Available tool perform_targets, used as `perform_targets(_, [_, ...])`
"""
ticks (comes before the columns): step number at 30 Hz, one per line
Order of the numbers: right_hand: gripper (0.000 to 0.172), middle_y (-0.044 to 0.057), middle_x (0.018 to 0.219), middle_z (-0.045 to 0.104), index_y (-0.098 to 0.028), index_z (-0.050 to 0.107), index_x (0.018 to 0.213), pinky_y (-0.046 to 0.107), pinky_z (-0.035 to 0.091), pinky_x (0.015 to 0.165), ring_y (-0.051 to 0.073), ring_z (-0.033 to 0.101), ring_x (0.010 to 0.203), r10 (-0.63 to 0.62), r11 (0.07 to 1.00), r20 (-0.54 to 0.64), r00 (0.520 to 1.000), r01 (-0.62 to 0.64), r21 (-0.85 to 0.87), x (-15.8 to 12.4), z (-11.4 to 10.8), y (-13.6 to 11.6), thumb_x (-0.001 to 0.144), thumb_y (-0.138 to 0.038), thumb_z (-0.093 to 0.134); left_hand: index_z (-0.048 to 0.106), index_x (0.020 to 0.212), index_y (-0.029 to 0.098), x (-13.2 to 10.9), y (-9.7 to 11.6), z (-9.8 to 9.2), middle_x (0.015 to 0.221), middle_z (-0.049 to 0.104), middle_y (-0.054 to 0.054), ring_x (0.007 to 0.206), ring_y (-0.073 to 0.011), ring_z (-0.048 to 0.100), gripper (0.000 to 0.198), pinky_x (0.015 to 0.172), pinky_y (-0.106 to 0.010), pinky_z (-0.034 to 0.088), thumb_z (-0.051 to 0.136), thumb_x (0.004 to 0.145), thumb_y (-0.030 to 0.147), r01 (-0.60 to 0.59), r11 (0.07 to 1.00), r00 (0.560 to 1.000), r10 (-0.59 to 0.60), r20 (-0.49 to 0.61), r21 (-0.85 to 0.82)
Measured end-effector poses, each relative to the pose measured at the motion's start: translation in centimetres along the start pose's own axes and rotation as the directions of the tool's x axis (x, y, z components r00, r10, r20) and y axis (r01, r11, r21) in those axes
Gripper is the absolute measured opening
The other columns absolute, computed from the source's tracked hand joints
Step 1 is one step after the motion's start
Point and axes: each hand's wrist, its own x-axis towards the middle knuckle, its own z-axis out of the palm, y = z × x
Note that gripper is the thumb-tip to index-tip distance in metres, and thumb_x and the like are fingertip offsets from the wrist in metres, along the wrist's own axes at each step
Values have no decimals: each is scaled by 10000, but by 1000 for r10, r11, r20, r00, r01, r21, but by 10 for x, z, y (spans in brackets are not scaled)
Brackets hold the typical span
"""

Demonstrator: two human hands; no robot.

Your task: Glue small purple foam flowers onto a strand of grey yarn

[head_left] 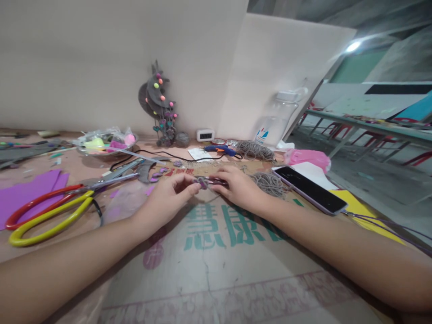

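My left hand (168,193) and my right hand (236,185) meet over a sheet of printed cardboard (219,252) on the table. Both are closed in a pinch on one small grey and purple felt piece (202,182), held just above the cardboard. The left fingertips grip its left end. The right fingers press its right end, where a thin dark strip sticks out. A loose tangle of grey yarn (270,183) lies right behind my right hand.
Two pairs of scissors, red-handled (37,204) and yellow-handled (50,225), lie left on purple foam sheets (27,186). A phone (312,189) and yellow sheet (357,208) lie right. At the back stand a felt ornament (158,105), clock (205,134), glue gun (221,149), bowl (104,144) and plastic jug (278,119).
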Motion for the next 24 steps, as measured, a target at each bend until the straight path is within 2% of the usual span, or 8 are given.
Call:
perform_targets(5, [245, 101, 855, 592, -136, 663, 1002, 312, 426, 737, 196, 532, 823, -58, 984, 74, 996, 70, -162, 2, -1, -2, 884, -238, 474, 628, 859, 172, 0, 2, -1, 782, 642, -12, 711, -146, 578, 182, 625, -242, 433, 544, 812, 327, -4, 1000, 1000, 4, -29, 4])
perform_targets(8, [214, 108, 839, 601, -114, 647, 901, 314, 411, 753, 202, 533, 829, -34, 981, 50, 998, 43, -190, 4, -2, 0, 875, -174, 443, 625, 850, 170, 0, 2, -2, 771, 632, -13, 696, -147, 570, 187, 615, -248, 431, 548, 809, 335, 9, 1000, 999, -9, -32, 10])
perform_targets(12, [180, 66, 827, 613, -144, 568, 921, 281, 411, 699, 168, 544, 755, 122, 991, -109, 987, -115, 69, 5, -4, 2, 893, -166, 392, 607, 869, 166, 0, 0, -1, 771, 620, -14, 687, -143, 567, 187, 619, -252, 432, 543, 818, 334, 17, 999, 999, -18, -27, -28])
perform_targets(14, [194, 58, 839, 603, -149, 530, 974, 274, 416, 683, 157, 543, 738, 186, 967, -243, 952, -134, 215, 5, -7, 1, 922, -203, 351, 595, 889, 163, 0, -1, 0, 759, 615, -14, 681, -143, 574, 187, 631, -257, 440, 531, 828, 328, 24, 998, 999, -25, -23, -67])
perform_targets(16, [205, 66, 868, 595, -145, 511, 1010, 280, 420, 691, 161, 541, 757, 197, 958, -340, 919, -108, 264, 3, -9, -1, 932, -243, 348, 588, 913, 159, 0, -1, 0, 763, 614, -16, 683, -143, 578, 190, 644, -262, 448, 519, 838, 319, 27, 995, 999, -29, -23, -97])
perform_targets(19, [208, 74, 890, 597, -146, 524, 1042, 298, 423, 706, 178, 540, 792, 126, 979, -343, 931, -60, 196, -1, -11, -6, 912, -267, 416, 586, 927, 154, 1, -1, 0, 799, 613, -20, 719, -142, 575, 183, 668, -259, 446, 520, 839, 301, 9, 996, 998, -15, -63, -87])
perform_targets(24, [214, 74, 850, 627, -159, 575, 1052, 330, 426, 729, 197, 551, 791, -108, 994, -299, 948, 107, -20, -6, -11, -11, 887, -258, 482, 577, 895, 156, 2, -1, -1, 783, 597, -7, 724, -132, 562, 140, 667, -247, 430, 513, 844, 270, -1, 997, 996, -6, -94, -77])
